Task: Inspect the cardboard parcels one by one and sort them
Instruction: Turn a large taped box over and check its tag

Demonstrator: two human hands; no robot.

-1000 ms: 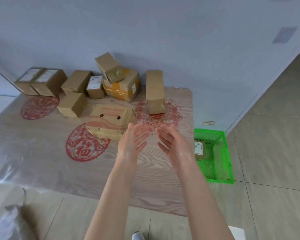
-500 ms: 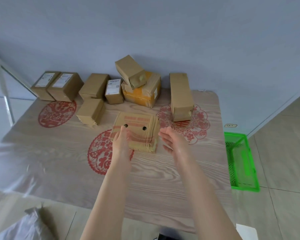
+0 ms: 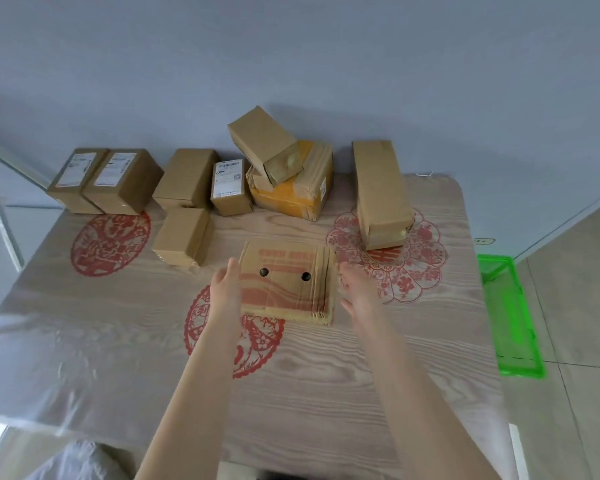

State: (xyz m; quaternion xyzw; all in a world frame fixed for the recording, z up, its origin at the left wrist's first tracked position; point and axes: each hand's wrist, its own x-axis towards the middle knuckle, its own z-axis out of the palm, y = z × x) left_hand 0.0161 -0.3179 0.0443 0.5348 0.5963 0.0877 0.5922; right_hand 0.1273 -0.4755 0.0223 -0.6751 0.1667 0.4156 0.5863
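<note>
Flat parcel (image 3: 288, 282), brown cardboard printed in red with two round holes in its top, is lying near the middle of a wood-grain table (image 3: 118, 341), nearer than every other box. A left hand (image 3: 227, 289) is reaching to its left edge and a right hand (image 3: 357, 292) to its right edge. Both have their fingers straight and apart and are gripping nothing. The left seems to be touching the cardboard, while the right is hovering just beside it. Along the far edge, against the wall, more parcels are waiting: two labelled boxes (image 3: 104, 181) at far left, a small labelled box (image 3: 229, 187) further right, then a yellow-taped parcel (image 3: 291, 192) with a tilted box (image 3: 264, 143) perching on it, and a long box (image 3: 378, 192) at right. A green basket (image 3: 510, 323) is sitting on the floor beyond the table's right side. The flat parcel's right edge is showing stacked layers, so squeezing only the sides risks them fanning out or slipping loose during the lift. A careless reach to the far row could also knock the tilted box off its perch. The printed lettering and labels are too blurred to read, and the table edge is hiding part of the basket, so I cannot tell what it contains.
</note>
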